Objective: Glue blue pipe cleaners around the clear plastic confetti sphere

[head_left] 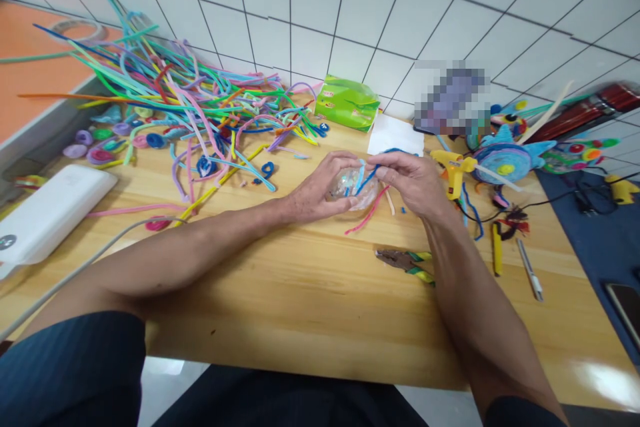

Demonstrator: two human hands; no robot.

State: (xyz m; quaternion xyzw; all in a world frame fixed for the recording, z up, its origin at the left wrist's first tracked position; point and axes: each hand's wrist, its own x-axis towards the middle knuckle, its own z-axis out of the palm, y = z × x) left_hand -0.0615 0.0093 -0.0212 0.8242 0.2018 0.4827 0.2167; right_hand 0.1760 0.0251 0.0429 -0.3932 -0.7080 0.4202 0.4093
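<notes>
My left hand (pixel 323 190) is wrapped around the near-left side of a clear, round plastic piece (pixel 369 199), its base hidden by the fingers. Light blue and dark blue pipe cleaner strips lie across its top. Between the thumb and fingers of my right hand (pixel 413 180) is pinched a dark blue pipe cleaner (pixel 369 180), which runs down onto the clear piece. Close by lies a pink pipe cleaner (pixel 367 215). Pliers with yellow-green handles (pixel 400 260) rest on the table, nearer to me.
A large heap of coloured pipe cleaners (pixel 200 100) spreads at the left, behind a white power bank (pixel 55 210). A green tissue pack (pixel 347 103) stands by the wall. At the right are a yellow glue gun (pixel 454 172), a blue fish-like craft (pixel 506 161) and a cutter knife (pixel 530 270).
</notes>
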